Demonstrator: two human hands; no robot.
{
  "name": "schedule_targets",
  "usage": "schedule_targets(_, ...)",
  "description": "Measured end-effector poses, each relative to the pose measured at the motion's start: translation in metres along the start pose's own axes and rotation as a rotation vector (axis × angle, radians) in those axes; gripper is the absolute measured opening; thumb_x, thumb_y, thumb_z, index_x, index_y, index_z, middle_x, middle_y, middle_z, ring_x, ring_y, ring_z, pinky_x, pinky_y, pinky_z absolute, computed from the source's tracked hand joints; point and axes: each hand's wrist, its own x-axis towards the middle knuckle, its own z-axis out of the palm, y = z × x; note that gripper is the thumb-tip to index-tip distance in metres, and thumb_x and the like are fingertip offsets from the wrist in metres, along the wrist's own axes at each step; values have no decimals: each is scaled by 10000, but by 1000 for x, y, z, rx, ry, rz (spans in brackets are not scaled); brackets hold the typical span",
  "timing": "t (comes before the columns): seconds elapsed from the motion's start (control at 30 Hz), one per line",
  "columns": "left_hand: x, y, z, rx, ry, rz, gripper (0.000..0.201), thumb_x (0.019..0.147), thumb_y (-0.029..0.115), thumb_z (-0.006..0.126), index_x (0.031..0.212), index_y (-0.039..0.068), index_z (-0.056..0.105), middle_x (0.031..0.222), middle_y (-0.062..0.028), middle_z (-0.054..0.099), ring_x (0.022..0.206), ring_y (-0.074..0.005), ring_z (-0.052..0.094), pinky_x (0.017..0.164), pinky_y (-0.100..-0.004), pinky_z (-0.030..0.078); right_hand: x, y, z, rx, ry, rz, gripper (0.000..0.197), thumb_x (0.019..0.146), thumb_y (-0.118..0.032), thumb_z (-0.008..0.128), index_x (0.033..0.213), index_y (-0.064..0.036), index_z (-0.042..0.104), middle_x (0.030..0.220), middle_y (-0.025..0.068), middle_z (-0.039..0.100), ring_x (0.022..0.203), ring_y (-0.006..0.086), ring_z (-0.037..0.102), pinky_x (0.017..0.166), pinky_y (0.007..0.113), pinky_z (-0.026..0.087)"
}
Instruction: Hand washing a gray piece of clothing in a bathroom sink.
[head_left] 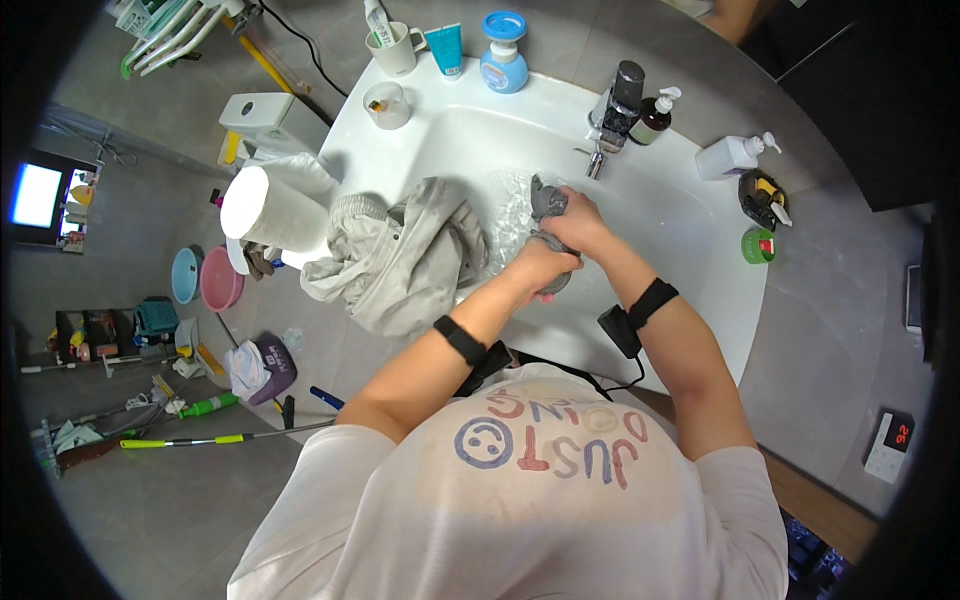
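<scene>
Both my hands grip a wet dark grey cloth (547, 201) over the white sink (665, 235). My left hand (540, 268) is closed around its lower part, nearer my body. Slightly farther off, my right hand (578, 222) is closed on the upper part, whose end sticks out past the fingers. Rippling water (508, 205) lies in the basin just left of the cloth. A crumpled light grey garment (400, 262) with a gathered waistband drapes over the sink's left side. Beyond my right hand stands the chrome tap (612, 112). Folds and fingers hide the cloth's full shape.
Along the back rim stand a cup (396, 52), a blue tube (445, 52), a blue pump bottle (504, 66) and a clear tumbler (386, 105). A brown bottle (653, 118) and white bottle (730, 157) are right. A white cylinder (268, 208) stands left.
</scene>
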Motion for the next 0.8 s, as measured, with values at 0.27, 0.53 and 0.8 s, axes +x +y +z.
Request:
schedule_targets(0.27,17,-30,7,312,298,200,445,735,258,687,1019,-49,534,753,-114,597,457,-224,544,340,-332,430,-2,18,24,-239,-64,148,664,701,-277,735,1241,-13,454,1162,181,589,1070,296,581,867,385,493)
schedule_targets(0.53,-34,22,-14,-635,-361,-210,276,828,384,584,906,126,528,689,-4,523,542,-73,491,372,-206,289,-37,33,-3,1592,-305,48,597,860,-556,527,1244,-99,490,1212,99,544,1060,232,563,914,375,450)
schedule_targets(0.8,-46,21,-14,-1263,-808,-116,386,894,397,514,1095,68,484,823,-19,499,657,-84,490,425,-222,363,-26,-26,-28,1642,-408,-429,512,794,-307,695,1201,-112,453,1147,114,533,1078,279,527,922,418,448)
